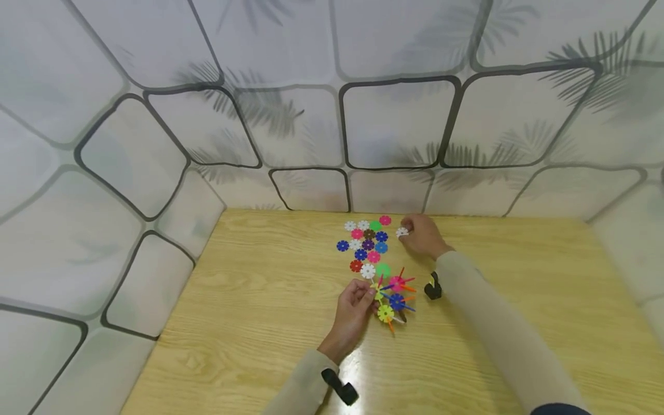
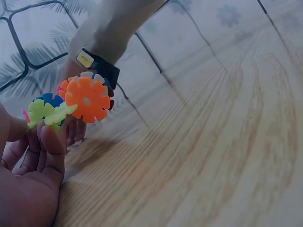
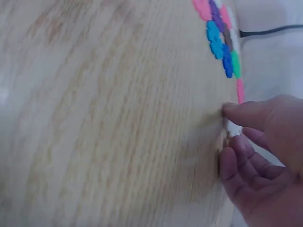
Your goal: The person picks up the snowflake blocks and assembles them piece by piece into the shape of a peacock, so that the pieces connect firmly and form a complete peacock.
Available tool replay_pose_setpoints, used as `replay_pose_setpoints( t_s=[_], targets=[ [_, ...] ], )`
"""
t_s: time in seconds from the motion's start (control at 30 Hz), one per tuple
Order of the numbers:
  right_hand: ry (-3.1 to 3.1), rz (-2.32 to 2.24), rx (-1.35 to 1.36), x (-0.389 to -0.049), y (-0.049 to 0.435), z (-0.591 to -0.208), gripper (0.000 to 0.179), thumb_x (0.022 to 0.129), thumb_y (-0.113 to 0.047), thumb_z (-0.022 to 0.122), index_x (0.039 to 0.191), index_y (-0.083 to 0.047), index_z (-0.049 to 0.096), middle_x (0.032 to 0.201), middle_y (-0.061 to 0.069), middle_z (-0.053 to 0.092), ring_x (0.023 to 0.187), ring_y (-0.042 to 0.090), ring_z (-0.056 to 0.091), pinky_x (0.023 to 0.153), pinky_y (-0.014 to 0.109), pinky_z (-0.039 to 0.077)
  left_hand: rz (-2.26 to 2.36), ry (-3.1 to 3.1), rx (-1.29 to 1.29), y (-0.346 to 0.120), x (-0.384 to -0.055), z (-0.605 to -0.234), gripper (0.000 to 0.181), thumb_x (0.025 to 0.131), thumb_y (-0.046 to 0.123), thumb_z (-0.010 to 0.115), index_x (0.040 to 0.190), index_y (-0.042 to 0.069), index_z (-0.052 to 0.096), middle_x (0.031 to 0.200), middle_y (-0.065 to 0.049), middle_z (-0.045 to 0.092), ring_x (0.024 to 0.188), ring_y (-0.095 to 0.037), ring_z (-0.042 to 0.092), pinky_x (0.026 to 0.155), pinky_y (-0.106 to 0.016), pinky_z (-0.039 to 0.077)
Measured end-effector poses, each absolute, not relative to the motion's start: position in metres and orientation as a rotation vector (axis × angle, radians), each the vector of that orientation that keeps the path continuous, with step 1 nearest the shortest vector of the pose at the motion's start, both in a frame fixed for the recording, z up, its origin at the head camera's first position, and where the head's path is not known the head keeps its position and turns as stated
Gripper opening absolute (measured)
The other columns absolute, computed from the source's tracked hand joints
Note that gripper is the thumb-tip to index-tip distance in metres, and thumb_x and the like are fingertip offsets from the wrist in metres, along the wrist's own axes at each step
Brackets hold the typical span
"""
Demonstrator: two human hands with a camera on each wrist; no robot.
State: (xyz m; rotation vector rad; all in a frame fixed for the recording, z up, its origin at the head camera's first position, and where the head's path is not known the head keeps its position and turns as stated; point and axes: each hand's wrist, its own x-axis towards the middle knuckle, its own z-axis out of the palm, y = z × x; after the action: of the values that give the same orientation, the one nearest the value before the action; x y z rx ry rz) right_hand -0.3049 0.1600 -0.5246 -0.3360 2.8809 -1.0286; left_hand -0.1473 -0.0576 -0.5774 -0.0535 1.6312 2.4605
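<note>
My left hand grips a cluster of interlocking plastic snowflake discs by a yellow-green piece at its left side. Pink, blue, yellow and orange pieces stick out of that cluster at angles. In the left wrist view, an orange disc faces the camera, beyond the thumb and fingertips. Farther back, near the wall, my right hand pinches a white snowflake disc between thumb and fingers, low at the tabletop. In the right wrist view the fingers partly cover this white disc.
Loose snowflake discs lie flat in a group left of the right hand, among them a brown one, a red one and a light green one. The wooden table meets a stone-patterned wall at the back and left.
</note>
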Motion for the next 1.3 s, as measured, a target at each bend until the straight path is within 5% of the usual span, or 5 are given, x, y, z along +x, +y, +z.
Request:
replay_pose_setpoints(
  t_s=[0.47,0.8,1.3],
  targets=[
    [2.911,-1.332,-0.334,-0.246,0.178,-0.532,0.013,0.103,-0.018,0.078,0.107,-0.005,0.080,0.102,0.014,0.083,0.091,0.029,0.078,0.084,0.045,0.064,2.429,1.677,-0.020,-0.060,-0.147,-0.577,0.004,0.109,-0.001,0.058,0.108,0.003,0.058,0.090,0.003,0.066,0.078,-0.009,0.063,0.074,-0.020,0.059],
    [2.880,-1.316,-0.503,-0.222,0.175,-0.507,0.007,0.101,-0.017,0.080,0.103,-0.012,0.085,0.098,0.006,0.085,0.083,0.013,0.076,0.073,0.022,0.062,2.417,1.709,-0.009,-0.060,-0.147,-0.578,0.004,0.109,-0.002,0.058,0.109,0.003,0.058,0.090,0.003,0.066,0.078,-0.008,0.064,0.074,-0.020,0.059],
    [2.856,-1.195,-0.806,-0.214,0.175,-0.494,0.010,0.098,-0.006,0.081,0.104,-0.012,0.084,0.096,0.001,0.084,0.086,0.019,0.076,0.071,0.024,0.061,2.436,1.670,0.003,-0.059,-0.147,-0.578,0.013,0.109,0.001,0.059,0.114,-0.011,0.058,0.089,0.004,0.067,0.078,-0.008,0.063,0.074,-0.019,0.058]
  ],
)
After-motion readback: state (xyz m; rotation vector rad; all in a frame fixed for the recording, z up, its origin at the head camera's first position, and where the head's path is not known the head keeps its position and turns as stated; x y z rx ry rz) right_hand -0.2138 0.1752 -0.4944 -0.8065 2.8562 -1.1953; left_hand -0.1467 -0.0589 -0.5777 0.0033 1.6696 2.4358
